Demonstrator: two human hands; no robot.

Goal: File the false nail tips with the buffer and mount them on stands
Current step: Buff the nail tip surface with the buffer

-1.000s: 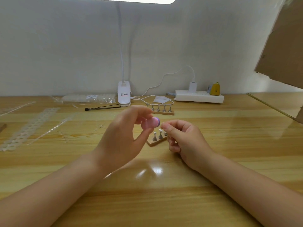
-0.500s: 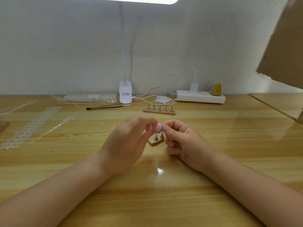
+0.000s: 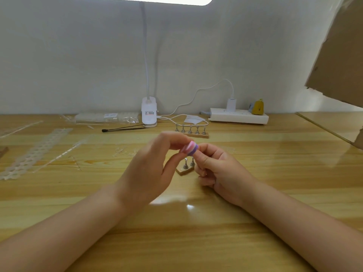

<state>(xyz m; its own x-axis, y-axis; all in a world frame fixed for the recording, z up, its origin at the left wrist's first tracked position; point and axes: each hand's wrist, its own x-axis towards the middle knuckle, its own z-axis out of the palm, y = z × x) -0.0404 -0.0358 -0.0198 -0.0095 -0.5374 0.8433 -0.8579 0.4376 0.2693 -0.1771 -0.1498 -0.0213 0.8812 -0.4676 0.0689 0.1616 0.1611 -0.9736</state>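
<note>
Above the wooden table (image 3: 176, 242), the left hand (image 3: 149, 173) pinches a pink-and-purple buffer (image 3: 191, 148) between thumb and fingertips — touching, at 3 o'clock, the right hand (image 3: 220, 169), fingers curled; whether they hold a nail tip cannot be told. Just behind stands a near stand block (image 3: 185, 167); a second stand row (image 3: 193, 132) lies farther, at 12 o'clock.

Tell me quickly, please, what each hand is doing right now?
Left hand: fingers curled, pinching the pink and purple buffer.
Right hand: fingers curled against the buffer; whether it holds a nail tip cannot be told.
</note>
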